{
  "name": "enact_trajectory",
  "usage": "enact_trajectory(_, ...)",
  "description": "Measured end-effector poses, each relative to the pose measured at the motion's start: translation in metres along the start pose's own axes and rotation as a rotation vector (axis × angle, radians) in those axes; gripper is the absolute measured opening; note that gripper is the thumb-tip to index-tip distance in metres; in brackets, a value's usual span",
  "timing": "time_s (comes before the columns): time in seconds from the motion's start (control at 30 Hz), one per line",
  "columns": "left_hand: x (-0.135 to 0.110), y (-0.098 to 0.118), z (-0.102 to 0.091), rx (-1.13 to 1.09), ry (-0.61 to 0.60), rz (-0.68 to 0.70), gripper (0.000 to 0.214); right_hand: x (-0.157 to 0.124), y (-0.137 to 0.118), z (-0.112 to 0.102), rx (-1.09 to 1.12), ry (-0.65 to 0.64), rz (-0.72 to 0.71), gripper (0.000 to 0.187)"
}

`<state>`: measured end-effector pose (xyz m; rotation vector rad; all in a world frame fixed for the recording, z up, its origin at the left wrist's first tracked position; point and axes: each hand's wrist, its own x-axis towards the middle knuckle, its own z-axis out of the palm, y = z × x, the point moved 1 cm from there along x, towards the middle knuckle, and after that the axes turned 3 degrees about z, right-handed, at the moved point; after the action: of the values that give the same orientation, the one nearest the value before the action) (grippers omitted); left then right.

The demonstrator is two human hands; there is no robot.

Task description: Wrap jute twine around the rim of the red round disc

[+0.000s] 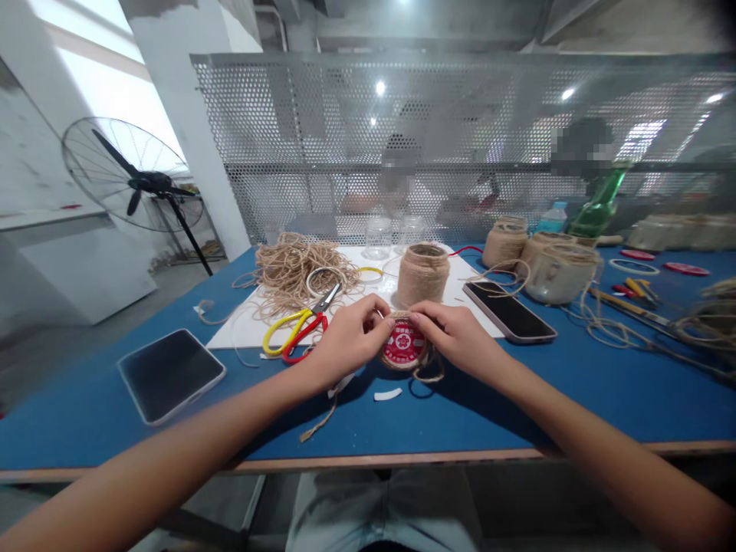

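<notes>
Near edge of blue table: scrap of twine and white strip lie loose, probably just offcuts. Red lid sits past them, in front of the person, with twine wrap around its rim; printed face towards the person, likely tilted so the rim can be seen. Left hand: thumb and fingers pinched nearly closed on lid's upper left rim. Right hand: same pinch, upper right. Two-sided grip probably keeps lid steady and wrap tight. Fingertips behind lid hidden, can't tell. Loose twine end hangs below right hand.

Tablet or phone lies left, phone right, both apart from the hands, likely out of the way. Scissors beside left hand, blades slightly apart, handy for reach. Behind: twine-covered jar upright on white sheet, twine pile to its left. Farther, clear jar, then mesh screen, person behind it.
</notes>
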<state>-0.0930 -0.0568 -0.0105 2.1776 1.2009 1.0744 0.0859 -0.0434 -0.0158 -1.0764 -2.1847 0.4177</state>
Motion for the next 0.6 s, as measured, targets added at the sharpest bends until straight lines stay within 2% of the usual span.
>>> enact_trajectory(0.17,-0.0001,-0.0018,0.0014,-0.01,-0.075,-0.017,0.026,-0.0005,-0.0007,0.0023,-0.109,0.01,-0.042,0.025)
enact_trajectory(0.37,0.0003,0.0013,0.0019,0.078,-0.033,0.106,0.016,-0.0009,-0.0034,0.0031,-0.115,0.006,-0.067,0.023)
enact_trajectory(0.6,-0.0012,0.002,0.0019,0.116,0.002,0.121,0.015,-0.0012,-0.0063,0.0016,-0.011,-0.009,-0.06,0.026)
